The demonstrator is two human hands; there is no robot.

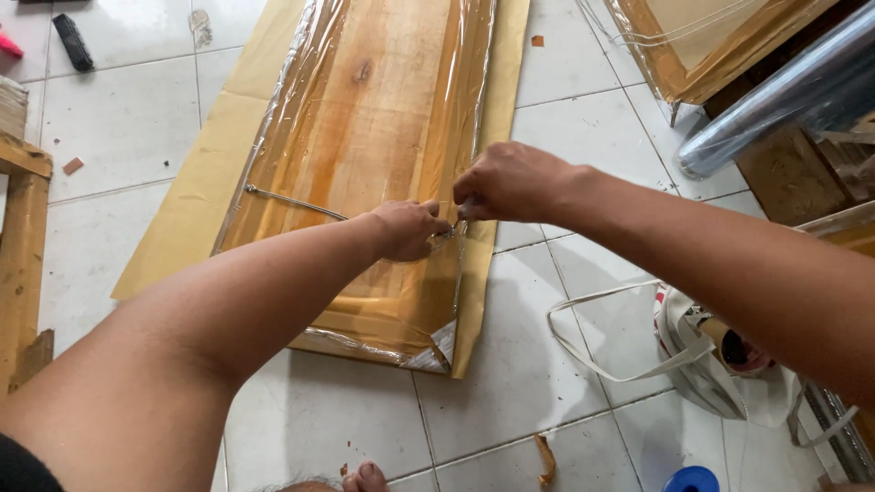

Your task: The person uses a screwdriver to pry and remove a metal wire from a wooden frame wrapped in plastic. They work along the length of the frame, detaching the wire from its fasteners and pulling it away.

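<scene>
A long wooden panel (374,137) wrapped in clear plastic film lies on brown paper (187,200) on the tiled floor. My left hand (406,230) and my right hand (510,182) meet at the panel's right edge. Both pinch a twisted strand of clear film (292,202) that crosses the panel from its left edge. The fingertips nearly touch each other, and the strand's end is hidden between them.
A roll of clear film (775,100) leans at the right above another wrapped panel (702,46). A white bag with straps (693,355) lies at the lower right, a blue round lid (690,479) near it. A wooden frame (23,246) stands at the left.
</scene>
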